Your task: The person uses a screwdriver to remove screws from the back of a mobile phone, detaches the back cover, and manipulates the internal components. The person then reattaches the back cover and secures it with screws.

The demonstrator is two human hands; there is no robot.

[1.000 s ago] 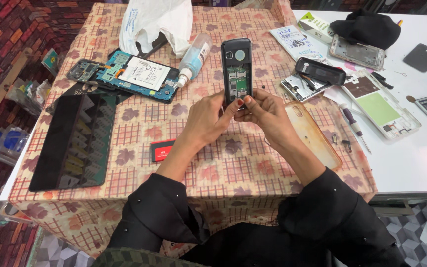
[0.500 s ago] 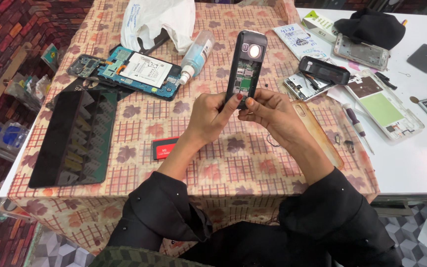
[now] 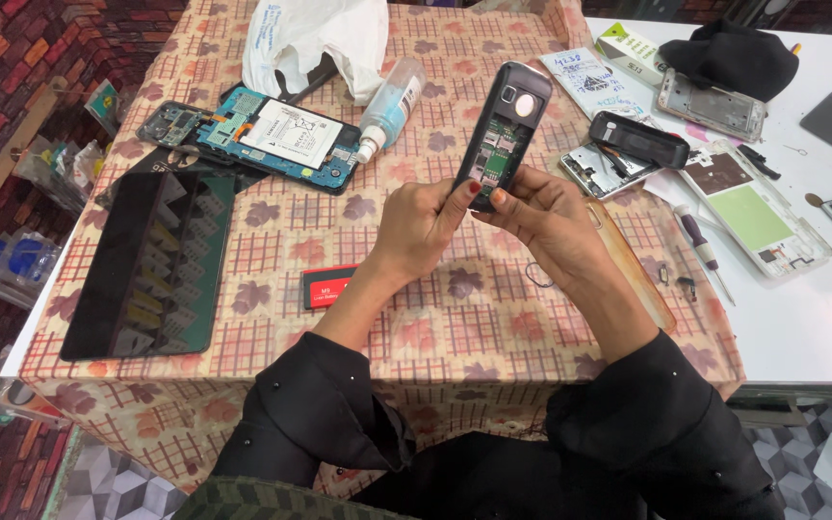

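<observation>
left hand (image 3: 423, 223): grips opened phone (image 3: 502, 125) lower edge | right hand (image 3: 541, 214): grips same end | phone tilts up beyond fingertips

My left hand (image 3: 423, 223) and right hand (image 3: 541, 217) grip a small phone (image 3: 501, 135) of matt dark plastic, its back open on green circuit board and dull metal. Under them lies a soft woven checked tablecloth (image 3: 435, 318). A glossy black glass screen panel (image 3: 151, 265) reflects light; a crinkled white plastic bag (image 3: 315, 39) looks shiny.
</observation>
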